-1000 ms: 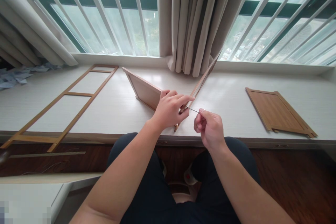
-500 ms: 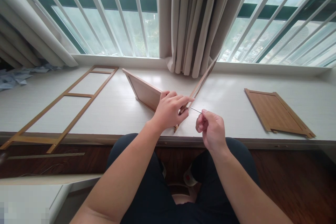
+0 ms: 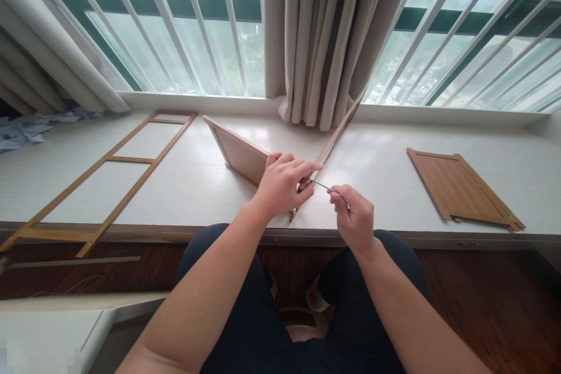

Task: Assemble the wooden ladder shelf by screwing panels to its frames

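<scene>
My left hand (image 3: pixel 284 184) is closed around the corner where a wooden panel (image 3: pixel 241 149) meets a narrow wooden frame (image 3: pixel 335 143). Both pieces stand on edge on the white sill, angled apart like a V. Between the fingers and thumb of my right hand (image 3: pixel 356 215) is a thin metal hex key (image 3: pixel 322 186). Its tip reaches the frame's edge beside my left fingertips; the exact contact point is too small to make out. My left palm and fingers hide part of the joint.
A ladder-like wooden frame (image 3: pixel 109 159) lies at the left, overhanging the sill's front edge. A flat slatted wooden panel (image 3: pixel 462 187) lies at the right. Beige curtains (image 3: pixel 318 41) hang behind the standing pieces. Scattered papers (image 3: pixel 21 131) sit far left. My knees are under the sill's edge.
My right hand has turned, and its grip on the hex key looks different. The key's tip has shifted slightly left, closer in to the frame. My left hand stays in place.
</scene>
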The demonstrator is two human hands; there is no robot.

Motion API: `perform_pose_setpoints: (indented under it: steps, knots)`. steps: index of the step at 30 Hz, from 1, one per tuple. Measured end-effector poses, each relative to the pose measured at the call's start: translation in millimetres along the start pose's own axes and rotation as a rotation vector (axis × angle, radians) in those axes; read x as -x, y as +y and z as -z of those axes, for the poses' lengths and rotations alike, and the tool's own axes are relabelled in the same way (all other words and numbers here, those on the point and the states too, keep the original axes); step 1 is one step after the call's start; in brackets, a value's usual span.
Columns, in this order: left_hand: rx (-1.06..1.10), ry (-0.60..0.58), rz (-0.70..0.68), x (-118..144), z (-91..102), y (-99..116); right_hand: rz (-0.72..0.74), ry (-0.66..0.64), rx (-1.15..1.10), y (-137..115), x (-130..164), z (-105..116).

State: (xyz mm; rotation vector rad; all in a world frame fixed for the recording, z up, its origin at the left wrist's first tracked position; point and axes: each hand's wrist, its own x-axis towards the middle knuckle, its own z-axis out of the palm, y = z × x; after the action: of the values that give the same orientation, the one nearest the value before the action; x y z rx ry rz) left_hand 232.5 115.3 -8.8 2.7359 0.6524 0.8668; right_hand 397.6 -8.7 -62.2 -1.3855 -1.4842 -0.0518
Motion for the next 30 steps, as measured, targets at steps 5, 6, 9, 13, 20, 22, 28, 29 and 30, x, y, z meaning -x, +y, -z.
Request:
perform_pose_setpoints:
  steps: [5, 6, 9, 13, 20, 22, 28, 29, 30]
  knots:
    - [0.004, 0.003, 0.0, 0, -0.7, 0, 0.045, -0.015, 0.022, 0, -4, 1]
    - [0.003, 0.005, -0.001, 0, -0.9, 0, 0.051, -0.018, 0.023, 1, -4, 1]
    - [0.002, 0.014, -0.008, 0, -1.2, 1, 0.079, -0.032, 0.024, 3, -5, 3]
    - [0.001, 0.002, -0.002, -1, -0.8, 1, 0.123, -0.046, 0.076, 7, -7, 6]
    - [0.003, -0.002, 0.003, 0, -1.2, 0, 0.257, -0.084, 0.2, 18, -14, 14]
    - [0.003, 0.001, -0.002, 0, -1.6, 0, 0.289, -0.1, 0.235, 18, -16, 16]
    - [-0.001, 0.013, -0.01, 0, -2.1, 0, 0.351, -0.153, 0.284, 11, -21, 21]
    - [-0.001, 0.011, -0.009, 0, -1.9, 0, 0.361, -0.159, 0.297, 10, -21, 22]
    - [-0.001, 0.008, -0.007, 0, -1.8, 0, 0.372, -0.162, 0.311, 8, -22, 23]
